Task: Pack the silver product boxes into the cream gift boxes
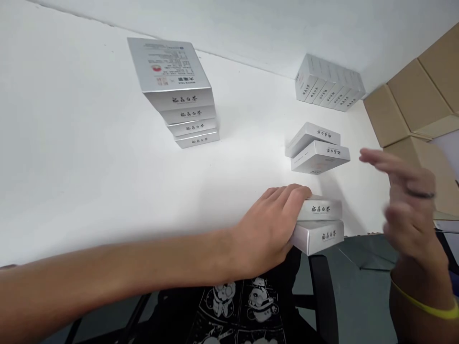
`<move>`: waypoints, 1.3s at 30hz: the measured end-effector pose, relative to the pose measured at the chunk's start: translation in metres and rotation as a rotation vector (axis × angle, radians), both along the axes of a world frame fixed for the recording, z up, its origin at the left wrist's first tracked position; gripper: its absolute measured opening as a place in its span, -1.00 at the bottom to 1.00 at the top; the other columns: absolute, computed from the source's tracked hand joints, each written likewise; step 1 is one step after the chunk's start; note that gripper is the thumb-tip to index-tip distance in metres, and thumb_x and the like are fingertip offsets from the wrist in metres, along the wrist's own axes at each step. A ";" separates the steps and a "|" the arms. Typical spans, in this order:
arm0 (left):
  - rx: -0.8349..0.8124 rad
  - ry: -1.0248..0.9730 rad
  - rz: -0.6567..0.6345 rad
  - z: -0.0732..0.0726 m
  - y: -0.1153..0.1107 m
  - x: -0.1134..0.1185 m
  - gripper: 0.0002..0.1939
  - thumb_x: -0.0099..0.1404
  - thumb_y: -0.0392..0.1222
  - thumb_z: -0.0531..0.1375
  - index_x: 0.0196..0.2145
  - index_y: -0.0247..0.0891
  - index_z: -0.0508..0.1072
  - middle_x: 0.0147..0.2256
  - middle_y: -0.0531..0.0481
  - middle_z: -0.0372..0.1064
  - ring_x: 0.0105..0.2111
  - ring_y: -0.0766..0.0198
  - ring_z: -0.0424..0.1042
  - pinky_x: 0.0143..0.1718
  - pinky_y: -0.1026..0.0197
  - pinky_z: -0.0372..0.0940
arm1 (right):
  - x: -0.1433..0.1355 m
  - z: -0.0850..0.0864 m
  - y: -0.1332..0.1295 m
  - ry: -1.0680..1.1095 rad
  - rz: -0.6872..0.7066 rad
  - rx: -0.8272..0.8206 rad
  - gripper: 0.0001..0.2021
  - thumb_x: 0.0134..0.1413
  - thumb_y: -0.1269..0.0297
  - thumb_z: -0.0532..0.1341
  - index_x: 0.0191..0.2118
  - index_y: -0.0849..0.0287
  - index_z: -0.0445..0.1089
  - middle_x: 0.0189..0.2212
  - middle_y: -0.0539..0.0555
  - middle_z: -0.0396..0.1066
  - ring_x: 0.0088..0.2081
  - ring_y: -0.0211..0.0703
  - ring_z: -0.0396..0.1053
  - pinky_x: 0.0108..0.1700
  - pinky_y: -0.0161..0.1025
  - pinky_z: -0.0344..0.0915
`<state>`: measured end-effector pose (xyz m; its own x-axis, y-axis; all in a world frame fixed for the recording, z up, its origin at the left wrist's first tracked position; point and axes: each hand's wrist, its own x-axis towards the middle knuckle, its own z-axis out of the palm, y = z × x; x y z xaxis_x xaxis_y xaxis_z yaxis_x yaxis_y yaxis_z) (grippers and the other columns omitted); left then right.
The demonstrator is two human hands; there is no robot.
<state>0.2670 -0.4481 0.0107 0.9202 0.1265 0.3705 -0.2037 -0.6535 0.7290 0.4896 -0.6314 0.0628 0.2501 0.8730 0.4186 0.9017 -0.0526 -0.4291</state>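
My left hand [274, 222] is closed around a pair of silver-white tea boxes [321, 210], one lying against the other, near the front edge of the table. Their narrow sides with dark lettering face right. My right hand [410, 205], smeared by motion, hovers to the right with its fingers stretched out and nothing in it. Just beyond the held boxes, two more tea boxes [321, 155] stand on the table, one leaning close against the other.
A stack of silver tea boxes [179, 100] stands at the left on the white table [89, 167]. At the back, a row of boxes [328, 86] sits along the wall. An open cardboard carton [412, 105] is at right; a black chair [322, 296] stands below the edge.
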 end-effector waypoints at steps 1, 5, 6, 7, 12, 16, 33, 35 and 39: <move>-0.031 0.017 0.012 0.000 0.000 0.001 -0.31 0.18 -0.51 0.17 0.20 -0.21 0.05 0.10 -0.27 0.45 0.04 -0.09 0.54 0.05 -0.18 0.54 | 0.008 -0.005 0.007 -0.022 -0.034 0.018 -0.50 0.43 -0.08 0.24 0.38 -0.21 0.25 0.37 0.10 0.30 0.36 0.28 0.32 0.38 0.44 0.30; -0.162 0.084 0.074 -0.003 0.002 0.003 -0.27 0.17 -0.43 0.26 0.21 -0.20 0.02 0.15 -0.32 0.42 0.09 -0.13 0.53 0.10 -0.24 0.53 | 0.027 -0.030 0.032 -0.143 -0.139 -0.014 -0.35 0.32 0.08 0.38 0.41 -0.04 0.19 0.28 0.22 0.32 0.25 0.27 0.39 0.33 0.39 0.34; -0.186 0.104 0.086 -0.004 0.003 0.004 -0.26 0.18 -0.39 0.30 0.20 -0.20 0.03 0.15 -0.32 0.41 0.11 -0.16 0.52 0.10 -0.26 0.53 | 0.028 -0.035 0.035 -0.174 -0.159 -0.018 -0.37 0.33 0.07 0.36 0.40 -0.01 0.20 0.22 0.23 0.36 0.20 0.27 0.42 0.29 0.38 0.37; -0.210 0.125 0.093 -0.004 0.004 0.004 -0.25 0.18 -0.34 0.35 0.20 -0.19 0.04 0.15 -0.32 0.41 0.11 -0.18 0.52 0.07 -0.26 0.54 | 0.027 -0.039 0.037 -0.201 -0.177 -0.009 -0.40 0.34 0.07 0.35 0.38 0.01 0.22 0.17 0.23 0.40 0.15 0.26 0.44 0.24 0.36 0.40; -0.234 0.136 0.039 0.004 0.013 0.000 -0.36 0.23 -0.15 0.47 0.09 -0.19 0.18 0.00 -0.17 0.51 -0.03 -0.06 0.56 0.03 -0.18 0.53 | 0.016 -0.032 0.030 -0.208 -0.071 -0.052 -0.58 0.39 0.21 0.32 0.29 -0.02 0.34 0.05 0.17 0.50 0.01 0.13 0.51 0.01 0.10 0.53; -0.151 0.061 -0.078 0.007 0.018 -0.005 -0.43 0.26 -0.15 0.50 0.05 -0.23 0.27 -0.05 -0.12 0.55 -0.02 -0.01 0.58 0.08 -0.13 0.49 | 0.009 -0.015 0.016 -0.046 0.123 -0.135 -0.58 0.39 0.36 0.30 0.28 -0.05 0.39 0.07 0.10 0.54 0.09 0.04 0.52 0.13 0.02 0.53; 0.099 -0.095 -0.012 -0.004 0.026 -0.005 -0.36 0.33 0.05 0.43 0.18 -0.29 0.29 0.41 -0.51 0.12 0.47 -0.33 0.11 0.34 -0.38 0.36 | -0.003 -0.021 0.008 0.062 0.100 -0.157 -0.40 0.46 0.26 0.30 0.49 -0.30 0.24 0.23 -0.03 0.53 0.01 -0.12 0.60 0.04 -0.22 0.59; 0.093 -0.087 -0.018 -0.004 0.027 -0.005 -0.38 0.34 0.02 0.41 0.18 -0.30 0.30 0.40 -0.50 0.15 0.47 -0.31 0.13 0.36 -0.36 0.35 | -0.003 -0.022 0.006 0.066 0.096 -0.160 -0.39 0.48 0.25 0.28 0.51 -0.31 0.20 0.26 -0.03 0.50 0.03 -0.14 0.59 0.10 -0.19 0.57; 0.061 -0.061 -0.008 -0.004 0.028 -0.004 -0.39 0.31 -0.02 0.44 0.19 -0.24 0.33 0.37 -0.43 0.21 0.38 -0.24 0.29 0.31 -0.33 0.40 | -0.006 -0.021 0.004 0.115 0.091 -0.199 -0.40 0.51 0.25 0.24 0.52 -0.33 0.17 0.26 -0.04 0.50 0.07 -0.14 0.57 0.03 -0.21 0.57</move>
